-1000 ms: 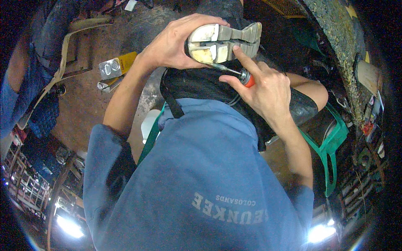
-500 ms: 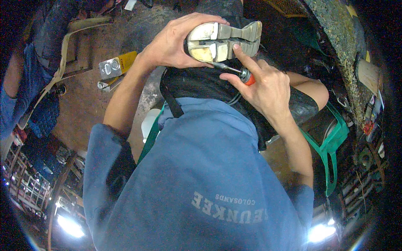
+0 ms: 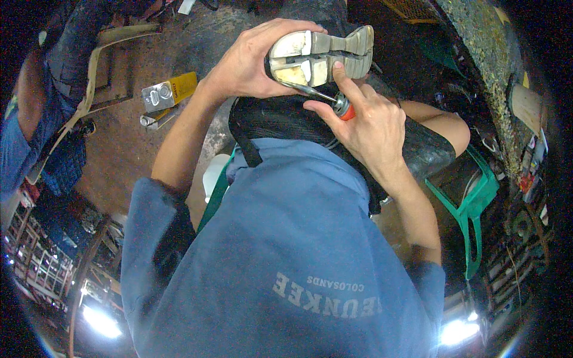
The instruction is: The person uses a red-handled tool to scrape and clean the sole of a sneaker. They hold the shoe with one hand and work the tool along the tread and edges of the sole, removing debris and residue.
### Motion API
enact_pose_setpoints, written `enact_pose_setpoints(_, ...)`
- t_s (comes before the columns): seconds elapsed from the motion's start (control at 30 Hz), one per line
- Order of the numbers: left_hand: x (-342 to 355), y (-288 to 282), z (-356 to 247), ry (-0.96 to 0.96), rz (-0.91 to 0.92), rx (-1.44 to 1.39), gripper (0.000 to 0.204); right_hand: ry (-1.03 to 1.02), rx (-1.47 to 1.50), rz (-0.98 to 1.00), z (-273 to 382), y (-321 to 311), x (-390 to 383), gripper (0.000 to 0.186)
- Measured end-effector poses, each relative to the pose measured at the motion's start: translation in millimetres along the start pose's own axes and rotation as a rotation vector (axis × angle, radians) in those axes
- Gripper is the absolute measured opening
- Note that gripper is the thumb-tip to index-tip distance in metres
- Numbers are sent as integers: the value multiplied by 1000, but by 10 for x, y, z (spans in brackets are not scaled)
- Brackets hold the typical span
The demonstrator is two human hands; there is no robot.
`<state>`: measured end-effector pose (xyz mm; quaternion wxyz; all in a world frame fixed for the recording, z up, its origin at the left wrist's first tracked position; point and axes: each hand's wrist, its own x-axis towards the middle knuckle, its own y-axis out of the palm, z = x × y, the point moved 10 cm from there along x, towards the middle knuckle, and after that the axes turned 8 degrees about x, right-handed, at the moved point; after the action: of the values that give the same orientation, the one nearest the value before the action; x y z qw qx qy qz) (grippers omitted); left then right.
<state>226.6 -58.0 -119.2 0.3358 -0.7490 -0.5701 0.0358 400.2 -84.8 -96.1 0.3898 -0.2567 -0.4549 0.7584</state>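
Observation:
A shoe is held sole up above my lap, its worn pale sole split by grooves with lighter patches at the heel. My left hand wraps round the heel end, thumb below and fingers over the upper side. In my right hand is an awl with an orange-red handle and a thin metal shaft. The shaft lies along the lower edge of the heel; its tip is hard to make out by my left thumb. My right index fingertip rests on the sole, and the thumb is stretched beside the handle.
A yellow and silver metal can stands on the floor at left. A green plastic chair shows at right, near a rough, crusted edge. Another person's arm is at far left.
My right hand has moved slightly left and down with the awl, whose shaft now reaches further along the heel edge. The shoe and my left hand have hardly moved.

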Motion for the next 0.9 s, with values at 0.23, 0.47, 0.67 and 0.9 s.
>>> enact_pose_setpoints(0.23, -19, 14, 8, -2, -9, 13, 90, -2, 9, -47, 36, -3, -5, 78)
enact_pose_setpoints(0.47, -32, 22, 10, -4, -14, 12, 93, 67, -1, -13, 33, -3, 14, 78)
enact_pose_setpoints(0.67, -28, 21, 26, -12, -8, 4, 94, 113, 26, -20, -6, -14, 29, 77)
enact_pose_setpoints(0.9, -26, 17, 49, -21, -9, -55, 94, 159, 27, 48, -85, 5, -35, 70)
